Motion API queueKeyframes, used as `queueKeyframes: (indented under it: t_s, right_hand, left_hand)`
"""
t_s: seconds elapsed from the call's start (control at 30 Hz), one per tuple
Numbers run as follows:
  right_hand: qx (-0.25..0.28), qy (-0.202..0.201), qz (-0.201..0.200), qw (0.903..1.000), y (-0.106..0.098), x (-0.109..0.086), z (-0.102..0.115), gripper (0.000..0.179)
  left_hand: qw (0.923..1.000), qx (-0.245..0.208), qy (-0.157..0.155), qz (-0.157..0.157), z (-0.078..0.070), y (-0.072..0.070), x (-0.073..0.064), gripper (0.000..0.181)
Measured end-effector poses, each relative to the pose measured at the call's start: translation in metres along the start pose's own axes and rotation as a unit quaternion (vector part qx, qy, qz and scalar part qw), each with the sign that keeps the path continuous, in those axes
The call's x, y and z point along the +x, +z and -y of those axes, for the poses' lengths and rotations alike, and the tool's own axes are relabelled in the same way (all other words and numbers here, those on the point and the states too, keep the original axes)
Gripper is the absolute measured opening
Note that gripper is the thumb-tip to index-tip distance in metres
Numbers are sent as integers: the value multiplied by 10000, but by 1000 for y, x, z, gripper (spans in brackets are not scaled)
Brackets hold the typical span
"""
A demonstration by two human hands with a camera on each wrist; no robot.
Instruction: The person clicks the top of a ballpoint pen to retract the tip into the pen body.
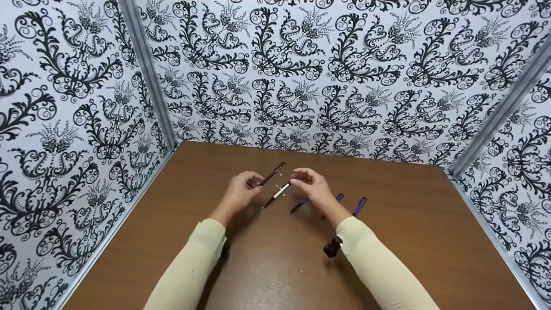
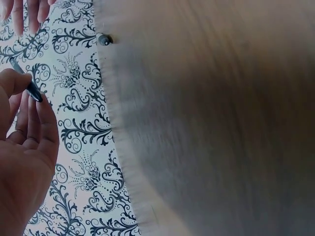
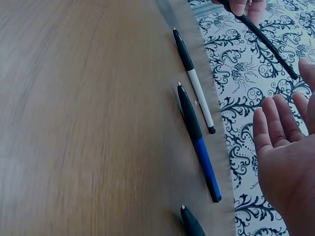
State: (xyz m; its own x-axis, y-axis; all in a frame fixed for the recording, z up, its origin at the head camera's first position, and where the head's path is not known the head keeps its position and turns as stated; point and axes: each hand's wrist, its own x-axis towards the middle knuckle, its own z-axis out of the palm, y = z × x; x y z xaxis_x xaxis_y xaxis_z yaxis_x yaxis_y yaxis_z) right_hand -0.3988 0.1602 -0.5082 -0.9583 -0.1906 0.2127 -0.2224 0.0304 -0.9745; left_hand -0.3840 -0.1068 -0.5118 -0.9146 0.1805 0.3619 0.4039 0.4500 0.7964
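My left hand (image 1: 244, 188) pinches a slim black pencil-like stick (image 1: 273, 172) between thumb and fingers, its far end slanting up to the right. My right hand (image 1: 311, 183) holds nothing; the right wrist view shows its fingers (image 3: 278, 120) extended, near the free end of the stick. Under and between the hands a white pen with black grip (image 1: 282, 190) lies on the table. A blue pen (image 1: 301, 203) lies beside it, partly hidden behind the right hand. In the right wrist view, the white pen (image 3: 199, 93) and blue pen (image 3: 205, 160) lie side by side.
Two more blue pens (image 1: 360, 204) lie right of the right hand, partly covered by the forearm. Small pale bits (image 1: 284, 195) are scattered around the white pen. The brown table (image 1: 267, 267) is enclosed by black-and-white patterned walls (image 1: 292, 86) with metal posts.
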Motion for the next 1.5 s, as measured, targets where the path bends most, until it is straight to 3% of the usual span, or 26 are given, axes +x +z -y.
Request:
queueKeyframes:
  t_s: [0.53,0.93,1.5]
  right_hand:
    - [-99,17,58,9999,-11,-4,4,37]
    - [-219,-31,1,9998,-16,-6,4,34]
    - [-248,83,36,9997,-19,-9,5,38]
  left_hand:
    - [9991,289,-292,-104,15,-10,-4,18]
    - [9915,630,-1104,293,25,-18,-2,16]
    - [9832,930,-1477,539,26,-20,-3,20]
